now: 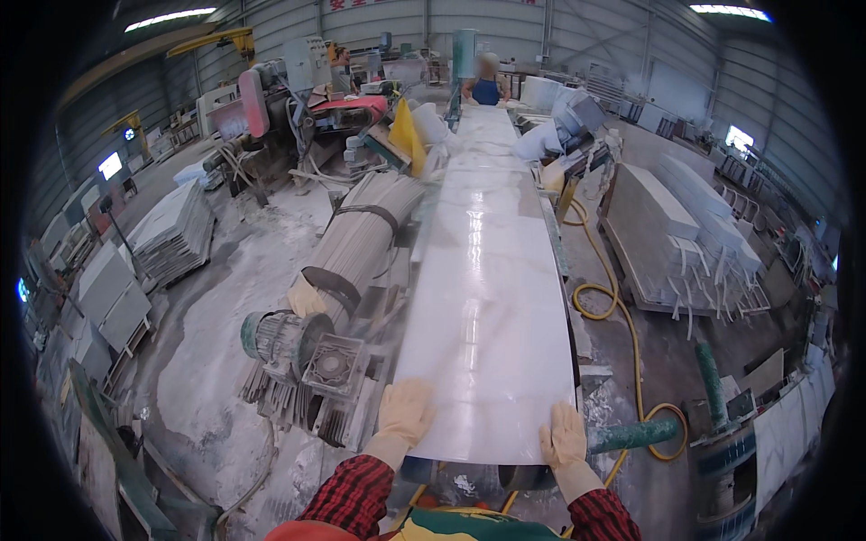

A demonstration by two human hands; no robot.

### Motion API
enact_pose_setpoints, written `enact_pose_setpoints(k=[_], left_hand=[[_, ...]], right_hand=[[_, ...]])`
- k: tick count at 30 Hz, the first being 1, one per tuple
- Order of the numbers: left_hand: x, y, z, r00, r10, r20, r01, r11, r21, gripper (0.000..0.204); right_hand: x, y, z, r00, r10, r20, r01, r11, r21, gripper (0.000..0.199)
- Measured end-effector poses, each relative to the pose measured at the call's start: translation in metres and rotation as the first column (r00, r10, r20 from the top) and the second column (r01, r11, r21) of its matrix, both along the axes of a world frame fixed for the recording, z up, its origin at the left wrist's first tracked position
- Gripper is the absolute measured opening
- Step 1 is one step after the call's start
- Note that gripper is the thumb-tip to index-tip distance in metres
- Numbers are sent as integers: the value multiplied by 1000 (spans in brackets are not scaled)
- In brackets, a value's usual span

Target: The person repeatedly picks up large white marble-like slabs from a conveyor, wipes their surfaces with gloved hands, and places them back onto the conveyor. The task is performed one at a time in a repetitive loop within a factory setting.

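We are resting both gloved hands, left hand (405, 411) and right hand (564, 436), fingers flat and unclenched, on the near end of a long white stone slab (492, 298) whose long axis is running straight away from us toward a distant person (487, 83).

gloved hand (403, 412): 2 | white stone slab (492, 298): 1 | yellow hose (622, 316): 1 | motor (275, 338): 1

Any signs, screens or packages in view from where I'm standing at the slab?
Sign: top of the far wall, red characters on a pale strip, partly cut off.
Bright panel: left wall, small glowing white rectangle; screen or window, cannot tell.
Packages: none clearly visible.
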State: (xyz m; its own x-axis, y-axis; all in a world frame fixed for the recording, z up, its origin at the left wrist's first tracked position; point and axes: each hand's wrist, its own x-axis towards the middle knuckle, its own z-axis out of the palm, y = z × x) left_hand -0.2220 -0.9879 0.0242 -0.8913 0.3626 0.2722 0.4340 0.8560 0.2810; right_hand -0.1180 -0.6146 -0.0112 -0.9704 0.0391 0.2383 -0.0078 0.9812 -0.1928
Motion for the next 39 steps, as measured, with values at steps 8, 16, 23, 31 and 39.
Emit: enact_pose_setpoints(k=[8,16,23,31,39], left_hand=[[0,1,-4,1000,16,21,-15,996,-84,54],[-21,3,1,993,-103,-49,101,994,-51,55],[-33,19,10,995,-85,43,89,992,-88,55],[-33,15,2,996,-86,-4,86,995,-47,56],[-34,15,8,990,-83,118,89,995,-49,58]], right_hand=[[63,-2,-3,1000,21,1,-21,997,-81,68],[71,-1,3,995,49,89,-49,999,5,70],[21,12,-2,993,110,52,-113,992,65,70],[-58,15,6,993,117,-10,-116,993,29,70],[-146,33,-6,998,57,1,-57,998,-5,69]])
